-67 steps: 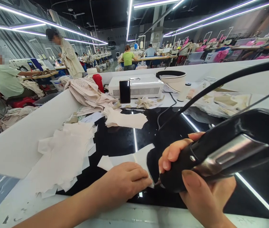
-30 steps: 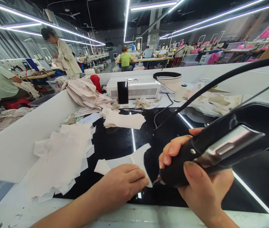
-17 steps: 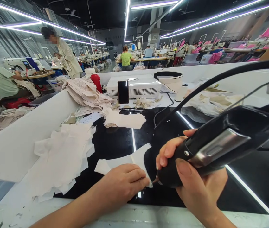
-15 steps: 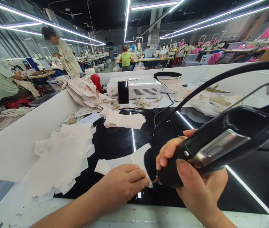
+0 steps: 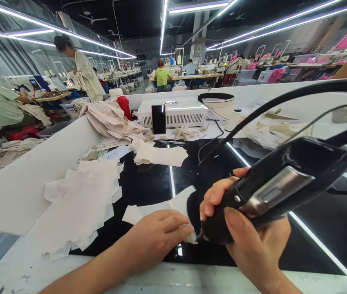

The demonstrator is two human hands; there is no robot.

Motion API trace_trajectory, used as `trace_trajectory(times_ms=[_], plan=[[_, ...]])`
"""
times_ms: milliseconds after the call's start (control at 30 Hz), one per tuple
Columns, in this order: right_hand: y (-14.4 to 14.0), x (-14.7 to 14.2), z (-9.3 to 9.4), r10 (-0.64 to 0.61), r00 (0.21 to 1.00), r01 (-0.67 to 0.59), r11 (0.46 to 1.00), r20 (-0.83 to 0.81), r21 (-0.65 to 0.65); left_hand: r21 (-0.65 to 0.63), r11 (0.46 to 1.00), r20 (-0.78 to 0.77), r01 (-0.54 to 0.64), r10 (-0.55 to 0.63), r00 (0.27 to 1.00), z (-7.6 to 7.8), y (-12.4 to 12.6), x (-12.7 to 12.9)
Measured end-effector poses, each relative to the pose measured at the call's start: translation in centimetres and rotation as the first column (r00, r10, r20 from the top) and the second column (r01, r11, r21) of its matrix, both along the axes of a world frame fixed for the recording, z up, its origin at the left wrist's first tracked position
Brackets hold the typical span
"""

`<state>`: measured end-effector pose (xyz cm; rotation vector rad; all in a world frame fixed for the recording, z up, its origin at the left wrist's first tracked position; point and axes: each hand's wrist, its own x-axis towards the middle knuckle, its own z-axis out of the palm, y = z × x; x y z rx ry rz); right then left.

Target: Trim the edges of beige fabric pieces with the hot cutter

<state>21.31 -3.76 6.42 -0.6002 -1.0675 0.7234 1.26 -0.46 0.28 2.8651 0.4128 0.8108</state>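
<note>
A white fabric piece (image 5: 177, 201) with a curved right edge lies on the black glossy work surface (image 5: 219, 261). My left hand (image 5: 161, 234) is closed at its lower right corner, fingers together, holding the fabric down; the hand covers part of it. In my right hand (image 5: 247, 237) is a black corded handheld tool (image 5: 283, 183) with a silver lever on its side, fingers and thumb wrapped round its lower end. Its small metal tip (image 5: 202, 235) points down-left, right at the fabric's corner; whether it touches, I cannot tell.
At left lies a stack of white fabric pieces (image 5: 78, 196); another fabric piece (image 5: 161, 154) lies ahead. Behind stand a white vented box (image 5: 179, 114), a phone (image 5: 159, 119) and a beige fabric pile (image 5: 112, 120). A thick black cable (image 5: 271, 102) arches at right. Co-workers are beyond the partition.
My right hand has brought the tool slightly left, its tip closer to the fabric's corner. The cable has shifted with it. My left hand has barely moved.
</note>
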Motion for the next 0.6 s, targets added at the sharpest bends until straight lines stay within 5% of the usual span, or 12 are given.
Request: trace_trajectory(times_ms=[333,600], plan=[[-1.5,0.7,1.0,0.018,1.000,-0.017,1.000,0.006,-0.006,-0.200,0.977,-0.030,0.070,-0.078,0.997,0.8,0.2,-0.5],[1.3,4.3,0.7,-0.191,0.981,0.191,0.981,-0.017,0.027,-0.152,0.978,0.014,0.142,-0.142,0.990,2.5,-0.1,-0.5]])
